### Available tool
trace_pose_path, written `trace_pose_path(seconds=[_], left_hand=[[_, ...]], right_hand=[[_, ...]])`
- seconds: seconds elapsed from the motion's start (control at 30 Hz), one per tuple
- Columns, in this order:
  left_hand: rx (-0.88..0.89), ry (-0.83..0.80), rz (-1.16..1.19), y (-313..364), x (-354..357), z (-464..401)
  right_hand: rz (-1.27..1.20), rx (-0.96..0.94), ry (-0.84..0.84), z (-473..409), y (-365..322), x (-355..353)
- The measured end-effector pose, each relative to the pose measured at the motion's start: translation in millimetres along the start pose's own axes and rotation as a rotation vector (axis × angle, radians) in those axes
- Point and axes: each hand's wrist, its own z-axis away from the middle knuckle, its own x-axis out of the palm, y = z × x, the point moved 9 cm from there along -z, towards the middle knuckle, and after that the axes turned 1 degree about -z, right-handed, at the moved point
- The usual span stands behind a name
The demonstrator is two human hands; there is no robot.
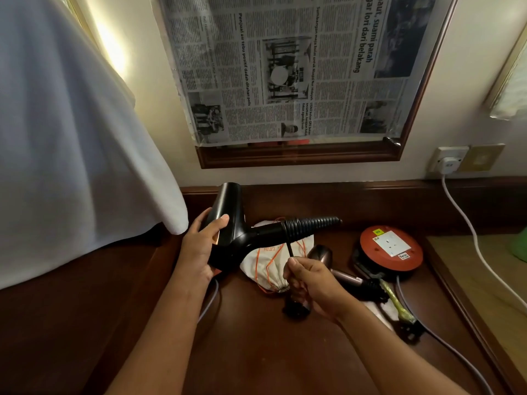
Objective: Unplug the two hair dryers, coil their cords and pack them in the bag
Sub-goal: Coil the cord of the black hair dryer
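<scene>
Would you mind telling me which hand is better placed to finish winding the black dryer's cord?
The right hand: it already pinches the cord, while the left hand holds the black dryer.

A dark wooden surface [256, 352] with a raised back edge carries a white drawstring bag [273, 269] near the middle. Just right of it lies a bronze hair dryer [330, 263]. A red round extension reel [390, 249] sits toward the right edge, a grey cable [445, 343] trailing from it toward the front right corner.

Head camera looks down, close over the dark wooden desk [256, 352].
</scene>
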Motion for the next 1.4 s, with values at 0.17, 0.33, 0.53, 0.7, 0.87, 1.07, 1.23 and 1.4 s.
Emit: trace_pose_path(seconds=[0.17,0.33,0.53,0.7,0.87,1.07,1.23,1.4], left_hand=[[-0.11,-0.087,0.042,-12,0,-1],[-0.107,-0.211,0.015,-4,11,3],[-0.138,-0.343,-0.122,6,16,1],[-0.18,-0.431,-0.215,6,22,1],[-0.243,-0.58,-0.256,-1,36,7],[-0.185,-0.552,-0.392,5,38,8],[-0.085,-0.377,-0.488,9,29,4],[0.099,-0.226,-0.624,15,29,-2]], right_hand=[[0.424,-0.056,0.127,-4,-11,-19],[0.655,-0.12,0.016,-11,-26,-21],[0.937,-0.16,-0.149,-15,-43,-16],[1.432,-0.344,-0.325,-17,-84,0],[1.941,-0.459,-0.472,-40,-87,2],[2.196,-0.496,-0.479,-36,-105,13],[2.385,-0.727,-0.359,-29,-121,24],[2.437,-0.887,-0.213,-27,-121,30]])
